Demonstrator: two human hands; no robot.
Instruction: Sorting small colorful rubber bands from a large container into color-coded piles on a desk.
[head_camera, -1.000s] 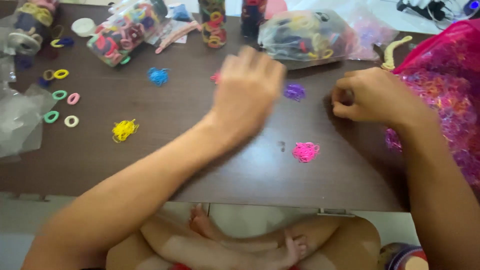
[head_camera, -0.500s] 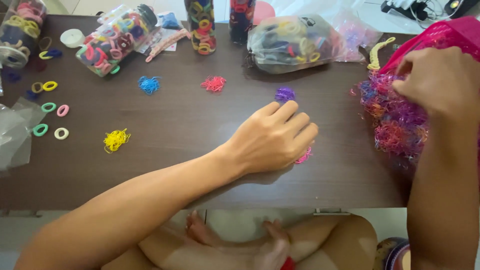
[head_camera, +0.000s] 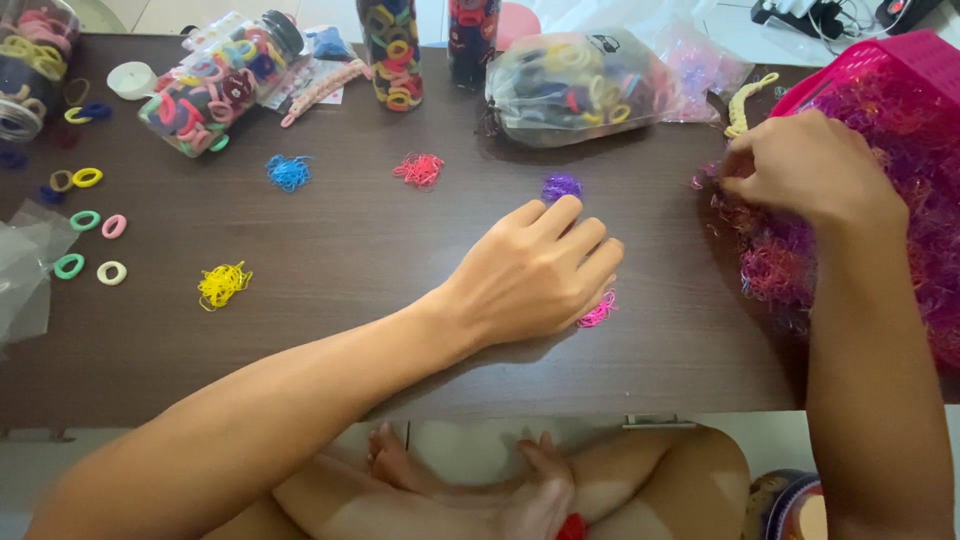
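Note:
My left hand (head_camera: 540, 270) lies palm down on the dark wooden table (head_camera: 350, 330), fingers stretched out and close together, with its fingertips over part of a small pink pile of tiny elastic bands (head_camera: 598, 310). A purple pile (head_camera: 561, 186) sits just beyond the fingers. My right hand (head_camera: 810, 165) is curled at the right, its fingertips pinched into a big tangled mound of pink and purple elastic bands (head_camera: 790, 270) that spills from a pink basket (head_camera: 900, 55).
More small piles lie on the table: red (head_camera: 420, 169), blue (head_camera: 288, 171), yellow (head_camera: 222, 284). Loose hair rings (head_camera: 90, 245) lie at the left. Jars (head_camera: 215, 85) and a clear bag (head_camera: 570, 85) full of hair ties line the far edge. My crossed legs show under the table.
My left hand came back from the table's middle and settled by the pink pile. My right hand left the table and went into the mound of bands at the basket.

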